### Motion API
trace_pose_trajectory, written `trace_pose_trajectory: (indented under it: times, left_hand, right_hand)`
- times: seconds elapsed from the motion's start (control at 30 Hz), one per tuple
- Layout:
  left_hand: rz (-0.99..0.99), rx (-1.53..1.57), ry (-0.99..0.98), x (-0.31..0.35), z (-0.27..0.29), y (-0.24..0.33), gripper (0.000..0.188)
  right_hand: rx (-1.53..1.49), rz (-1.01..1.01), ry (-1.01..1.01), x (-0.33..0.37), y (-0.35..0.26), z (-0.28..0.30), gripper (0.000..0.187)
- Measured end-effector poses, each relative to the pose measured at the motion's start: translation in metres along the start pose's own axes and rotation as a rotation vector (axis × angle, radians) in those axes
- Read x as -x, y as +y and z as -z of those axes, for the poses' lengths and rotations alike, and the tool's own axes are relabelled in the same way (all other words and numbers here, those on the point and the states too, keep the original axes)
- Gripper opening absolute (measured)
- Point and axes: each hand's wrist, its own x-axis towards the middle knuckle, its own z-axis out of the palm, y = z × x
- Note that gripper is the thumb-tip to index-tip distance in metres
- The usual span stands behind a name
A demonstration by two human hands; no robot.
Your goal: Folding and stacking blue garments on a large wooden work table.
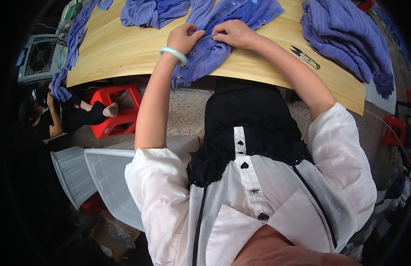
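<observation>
A blue-purple ribbed garment point(209, 58) with a row of round buttons lies across the front edge of the wooden table, its lower end hanging over. My left hand point(182, 39) pinches its button edge with thumb and fingers; a pale green bangle point(173, 56) circles that wrist. Close beside it, my right hand point(237, 33) is closed on the same edge of cloth, fingertips pressed together. A strip of the edge is stretched between the two hands. To the right of my right forearm lies a pair of thread snips point(305, 58), its blades apart.
A tall stack of folded blue-purple garments point(343, 40) covers the table's right side. More cloth point(153, 12) lies at the far side. At left are a box fan point(40, 57), a red stool point(109, 124), a white plastic bin point(110, 177) and a seated person point(52, 113).
</observation>
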Motion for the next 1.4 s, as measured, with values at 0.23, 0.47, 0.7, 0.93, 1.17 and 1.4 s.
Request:
trace_pose_trajectory:
  times: [0.23,0.47,0.7,0.93,1.17,1.4]
  left_hand:
    - [-0.036,-0.011,0.085,-0.011,-0.006,-0.002,0.024]
    - [0.087,0.487,0.026,-0.013,-0.012,-0.015,0.021]
    - [-0.024,0.264,0.086,-0.006,-0.008,0.004,0.019]
    - [-0.093,0.192,0.102,-0.004,-0.009,0.008,0.018]
    - [0.045,0.501,0.018,-0.003,-0.014,0.0,0.017]
    - [0.089,0.481,0.025,0.0,-0.011,-0.007,0.018]
  right_hand:
    - [0.059,0.019,0.117,-0.004,-0.011,0.0,0.02]
    - [-0.043,0.036,0.204,-0.009,-0.007,-0.002,0.019]
    - [-0.052,-0.014,0.155,-0.013,-0.008,0.005,0.024]
    - [-0.066,-0.057,0.109,-0.015,-0.007,0.009,0.026]
    - [-0.003,-0.116,0.001,-0.014,-0.012,0.008,0.025]
    - [0.039,-0.066,0.019,-0.004,0.0,0.018,0.028]
